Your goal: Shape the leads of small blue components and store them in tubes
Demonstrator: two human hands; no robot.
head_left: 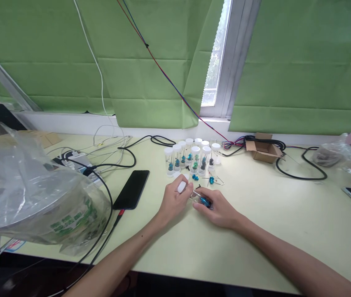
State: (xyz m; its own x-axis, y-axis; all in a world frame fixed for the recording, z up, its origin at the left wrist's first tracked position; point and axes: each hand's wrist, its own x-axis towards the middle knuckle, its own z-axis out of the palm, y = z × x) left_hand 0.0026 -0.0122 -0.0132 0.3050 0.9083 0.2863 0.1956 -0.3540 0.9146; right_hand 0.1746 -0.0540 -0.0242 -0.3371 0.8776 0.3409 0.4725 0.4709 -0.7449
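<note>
- Clear tube with a blue piece inside, and here it is between my two hands, tilted over, gripped in my right hand.
- Those right fingers are closed around it, thumb on the near side, forefinger on the far side.
- Over to my left hand: thumb and forefinger pinched narrow on a white cap! Whether it touches the tube, I can't tell.
- Just beyond my fingertips, loose blue pieces on the table, thin metal legs poking out.
- Past those, a tight pack of white-capped tubes, standing upright, blue, green and dark bits inside.
- Out left of my left fingers, a black phone, cable at its near end; farther left, a big plastic bag.
- Well off beyond my right fingers, an open cardboard box, black cable looping nearby.
</note>
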